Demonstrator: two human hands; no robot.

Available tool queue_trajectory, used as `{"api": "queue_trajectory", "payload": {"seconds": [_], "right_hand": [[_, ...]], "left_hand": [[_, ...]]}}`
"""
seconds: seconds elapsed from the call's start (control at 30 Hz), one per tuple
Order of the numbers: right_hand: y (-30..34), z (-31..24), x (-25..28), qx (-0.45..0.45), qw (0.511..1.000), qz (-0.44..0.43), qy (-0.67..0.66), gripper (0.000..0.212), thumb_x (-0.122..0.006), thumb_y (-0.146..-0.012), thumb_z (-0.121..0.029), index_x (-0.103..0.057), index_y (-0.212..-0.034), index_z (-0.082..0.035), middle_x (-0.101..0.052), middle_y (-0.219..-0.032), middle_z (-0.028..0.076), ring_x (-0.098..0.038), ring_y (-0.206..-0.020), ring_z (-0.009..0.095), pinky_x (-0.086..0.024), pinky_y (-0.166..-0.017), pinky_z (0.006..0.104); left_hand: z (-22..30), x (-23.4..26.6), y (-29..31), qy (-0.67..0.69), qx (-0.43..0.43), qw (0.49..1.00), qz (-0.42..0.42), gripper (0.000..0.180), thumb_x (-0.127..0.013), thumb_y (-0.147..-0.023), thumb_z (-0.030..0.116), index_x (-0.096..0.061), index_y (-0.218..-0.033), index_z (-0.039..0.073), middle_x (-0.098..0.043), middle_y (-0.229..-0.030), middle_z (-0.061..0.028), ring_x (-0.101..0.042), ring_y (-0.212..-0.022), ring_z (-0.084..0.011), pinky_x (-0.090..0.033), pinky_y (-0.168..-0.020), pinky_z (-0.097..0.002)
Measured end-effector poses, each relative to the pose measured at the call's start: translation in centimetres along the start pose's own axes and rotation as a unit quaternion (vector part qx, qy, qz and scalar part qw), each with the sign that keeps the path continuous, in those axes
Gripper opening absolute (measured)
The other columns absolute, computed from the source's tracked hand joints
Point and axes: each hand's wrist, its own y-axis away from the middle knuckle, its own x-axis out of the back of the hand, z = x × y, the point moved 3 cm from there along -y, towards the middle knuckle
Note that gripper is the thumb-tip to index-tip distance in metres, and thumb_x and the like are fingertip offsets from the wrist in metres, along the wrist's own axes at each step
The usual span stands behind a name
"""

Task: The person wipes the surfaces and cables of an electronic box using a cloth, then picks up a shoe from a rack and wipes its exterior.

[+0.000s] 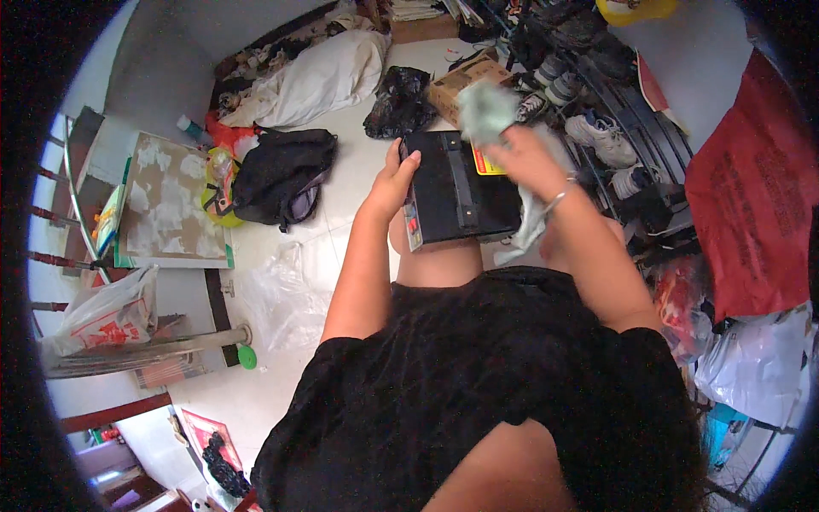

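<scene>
A black box-shaped device (433, 192) with a dark carry strap along its top rests on my lap. Its near left side has a small red switch, and a red and yellow label shows near its far right corner. My left hand (394, 181) is closed around the box's left edge, thumb on top. Over the box's far right part, my right hand (531, 162) grips a pale green cloth (488, 111). This hand and the cloth are smeared by motion. Part of the cloth hangs down beside the box's right side.
A black backpack (286, 175) lies on the floor at the left, near a stained board (175, 200). Beyond the box are a black plastic bag (399, 102) and a cardboard box (465, 81). At the right stands a shoe rack with several shoes (601, 136) and a red bag (751, 205).
</scene>
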Motion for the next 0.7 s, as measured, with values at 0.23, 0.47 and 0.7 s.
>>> {"api": "queue_trajectory", "payload": {"seconds": [0.23,0.47,0.7], "right_hand": [[1.7,-2.4,-3.1,0.171,0.972,0.122,0.102,0.030,-0.055,-0.075,-0.010,-0.058,-0.103,0.000,-0.059,-0.100,0.017,-0.049,-0.101,0.036,-0.040,-0.090,0.0403],[6.2,-2.6,-2.9,0.196,0.978,0.067,-0.007,0.035,-0.051,-0.070,0.002,-0.057,-0.104,-0.002,-0.056,-0.101,0.016,-0.049,-0.099,0.035,-0.041,-0.088,0.0384],[9.3,-2.6,-2.7,0.185,0.981,-0.009,-0.065,0.038,-0.053,-0.070,0.005,-0.061,-0.105,-0.008,-0.059,-0.103,0.009,-0.051,-0.099,0.028,-0.042,-0.088,0.0347]], "left_hand": [[-0.1,0.8,0.2,0.047,0.015,0.999,-0.003,0.072,-0.047,-0.085,0.050,-0.029,-0.138,0.004,-0.048,-0.125,-0.0199,-0.044,-0.118,-0.0258,-0.030,-0.099,-0.0300],[-0.5,1.5,-1.5,0.034,-0.053,0.998,-0.020,0.071,-0.046,-0.086,0.046,-0.027,-0.139,0.002,-0.048,-0.127,-0.0203,-0.044,-0.120,-0.0240,-0.029,-0.100,-0.0283],[0.9,0.1,-0.2,0.046,-0.072,0.995,-0.043,0.066,-0.049,-0.088,0.040,-0.028,-0.139,0.004,-0.045,-0.130,-0.0171,-0.042,-0.120,-0.0222,-0.029,-0.100,-0.0279]]}}
